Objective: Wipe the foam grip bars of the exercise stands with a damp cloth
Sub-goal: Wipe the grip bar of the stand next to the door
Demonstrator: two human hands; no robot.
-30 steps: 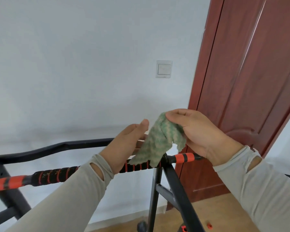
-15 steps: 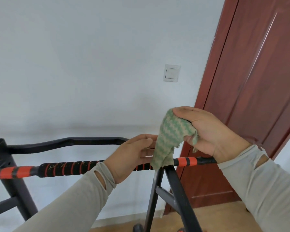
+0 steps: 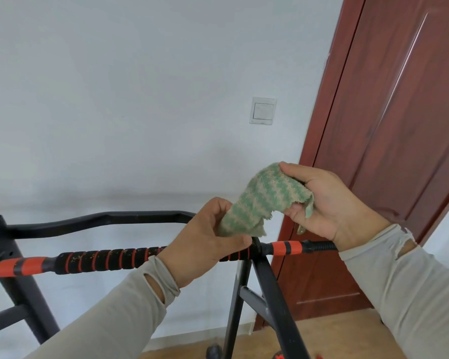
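A green-and-beige striped cloth (image 3: 259,203) stretches between both hands just above the bar. My right hand (image 3: 324,203) pinches its upper end. My left hand (image 3: 205,242) grips its lower end and hides part of the bar behind it. The foam grip bar (image 3: 106,260) runs horizontally, black with orange rings and orange end sections (image 3: 285,247). It sits on the black metal exercise stand (image 3: 267,294), whose legs slope down to the floor.
A second black bar (image 3: 94,220) curves behind the foam bar. Behind it is a white wall with a light switch (image 3: 262,110). A dark red door (image 3: 389,125) stands at the right. Wooden floor (image 3: 335,338) shows below, with small red bits on it.
My left hand has closed on the cloth's lower end, having been open beside it before. The right hand has kept its pinch on the cloth's upper end throughout.
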